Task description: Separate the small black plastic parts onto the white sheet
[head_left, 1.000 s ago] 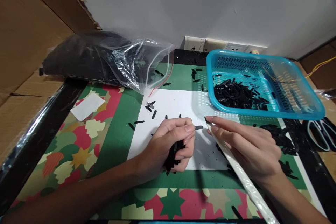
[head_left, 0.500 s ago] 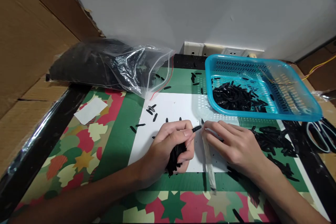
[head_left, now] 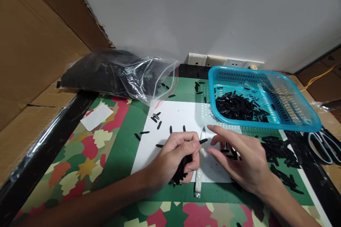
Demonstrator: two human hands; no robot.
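My left hand [head_left: 177,156] is closed round a bunch of black strips [head_left: 181,171], and its thumb and forefinger pinch one small black piece [head_left: 204,141] that points right. My right hand [head_left: 237,152] has its thumb and fingers apart, with nothing between them, just right of that piece. Between the hands a white-wrapped knife [head_left: 198,181] with a pointed dark blade lies on the white paper [head_left: 183,111], its tip away from me. Several loose black pieces [head_left: 159,125] lie on the paper, and some show under my right hand.
A blue basket [head_left: 266,125] holding black pieces and thin sticks stands at the back right. Scissors [head_left: 323,147] lie at the right edge, near a black pile [head_left: 279,150]. A clear bag [head_left: 106,74] of black material lies back left, behind a white scrap [head_left: 96,117].
My right hand has let go of the knife and its fingers have spread. The knife now lies more to the left, near my left hand. The view has tilted slightly.
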